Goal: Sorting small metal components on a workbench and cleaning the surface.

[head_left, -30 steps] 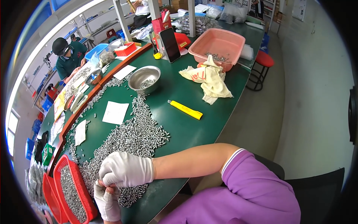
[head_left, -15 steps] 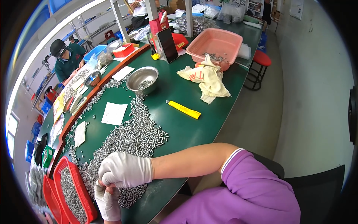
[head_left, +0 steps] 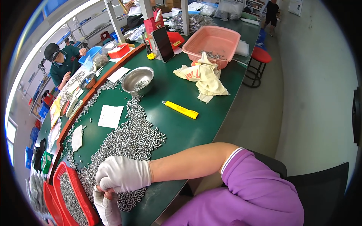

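My right hand (head_left: 122, 174), in a white glove with bare fingertips, is closed, its fingertips pinched together. Just below it, my left hand (head_left: 107, 209), gloved the same way, is also closed, with its thumb and fingertips meeting the right hand's. Whatever lies between the fingertips is too small and hidden to make out. Both hands are over a spread pile of small silver metal pieces (head_left: 132, 139) on the green tabletop (head_left: 177, 132). Beside the left hand, a red plastic basket (head_left: 76, 184) holds many more of these pieces.
A steel bowl (head_left: 138, 81) with some pieces, a yellow utility knife (head_left: 180, 110), a cream cloth (head_left: 203, 81), a pink basin (head_left: 211, 39) and a standing phone (head_left: 163, 44) are farther off. White papers (head_left: 111, 116) lie by the pile. A co-worker (head_left: 62, 62) sits beyond the brown divider (head_left: 94, 97).
The whole view has shifted slightly. My hands keep the same pinched pose together. The co-worker across the divider has raised a hand, and a person at the far back has come further into view.
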{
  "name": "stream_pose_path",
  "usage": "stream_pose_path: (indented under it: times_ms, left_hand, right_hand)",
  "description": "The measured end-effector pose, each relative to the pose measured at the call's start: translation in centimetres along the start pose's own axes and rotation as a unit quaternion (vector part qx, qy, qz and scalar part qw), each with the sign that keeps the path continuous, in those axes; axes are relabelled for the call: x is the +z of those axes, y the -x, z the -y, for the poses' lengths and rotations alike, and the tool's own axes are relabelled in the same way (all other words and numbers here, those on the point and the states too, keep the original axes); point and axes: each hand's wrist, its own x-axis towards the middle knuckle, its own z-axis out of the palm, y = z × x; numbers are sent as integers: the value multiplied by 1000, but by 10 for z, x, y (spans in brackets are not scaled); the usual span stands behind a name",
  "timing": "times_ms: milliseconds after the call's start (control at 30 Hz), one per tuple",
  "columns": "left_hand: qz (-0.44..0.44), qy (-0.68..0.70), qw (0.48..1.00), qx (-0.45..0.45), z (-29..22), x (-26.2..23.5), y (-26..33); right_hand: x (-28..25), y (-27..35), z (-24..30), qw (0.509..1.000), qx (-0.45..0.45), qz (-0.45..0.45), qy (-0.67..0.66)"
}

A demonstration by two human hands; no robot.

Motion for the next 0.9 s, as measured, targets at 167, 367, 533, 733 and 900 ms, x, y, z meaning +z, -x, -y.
stream_pose_path:
  times_ms: [167, 367, 533, 733, 900]
  left_hand:
    - [-31, -68, 996, 43, 1, 2, 0]
    - [-62, -319, 932, 160, -1, 13, -4]
    - [39, -469, 840, 269, -3, 26, -2]
    - [139, -531, 779, 303, -7, 45, 12]
    - [192, -566, 760, 255, -9, 55, 16]
  right_hand:
    - [-1, -2, -2, 1000, 12, 0, 3]
    - [-26, -9, -8, 985, 42, -50, 157]
    - [-108, -24, 5, 922, 170, -149, 314]
    - [-180, 50, 32, 715, 503, 70, 481]
    - [-179, 98, 25, 667, 527, 83, 520]
